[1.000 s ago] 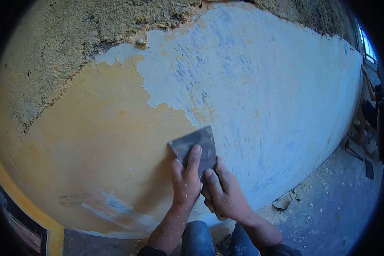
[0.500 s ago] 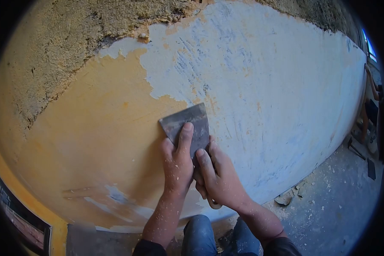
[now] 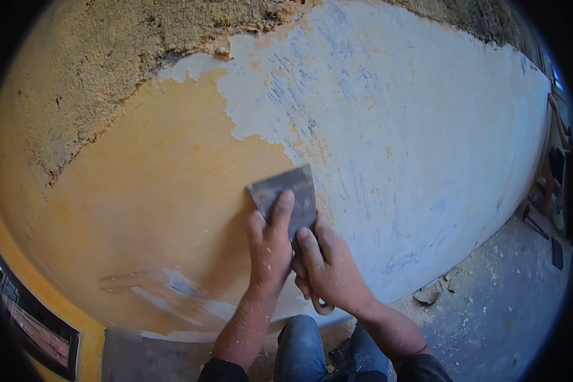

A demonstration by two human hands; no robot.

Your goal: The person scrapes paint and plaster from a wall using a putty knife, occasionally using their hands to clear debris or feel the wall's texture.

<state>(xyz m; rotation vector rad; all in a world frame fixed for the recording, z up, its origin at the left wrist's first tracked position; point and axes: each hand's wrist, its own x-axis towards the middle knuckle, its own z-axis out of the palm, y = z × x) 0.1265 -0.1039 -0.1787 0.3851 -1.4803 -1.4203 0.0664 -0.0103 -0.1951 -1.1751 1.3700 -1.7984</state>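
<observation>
Both hands grip a putty knife (image 3: 301, 197) with a wide grey metal blade, its edge at the border between yellow paint (image 3: 153, 178) and the scraped whitish wall (image 3: 414, 140). My left hand (image 3: 270, 245) has its thumb laid along the blade and its fingers behind it. Lower down, my right hand (image 3: 330, 267) wraps the handle, whose end shows below the palm. Pale flakes dot both hands and forearms. Whether the blade's edge presses on the wall is hard to tell.
Rough bare plaster (image 3: 89, 83) runs along the top. Paint chips (image 3: 428, 294) litter the grey floor (image 3: 477, 318) at right. A dark window frame (image 3: 38, 325) stands at lower left. Another person's arm (image 3: 560, 124) shows at far right, near tools on the floor.
The putty knife and both hands sit slightly lower and to the right in view. The wall has also shifted a little to the right in view. Both hands keep their grip.
</observation>
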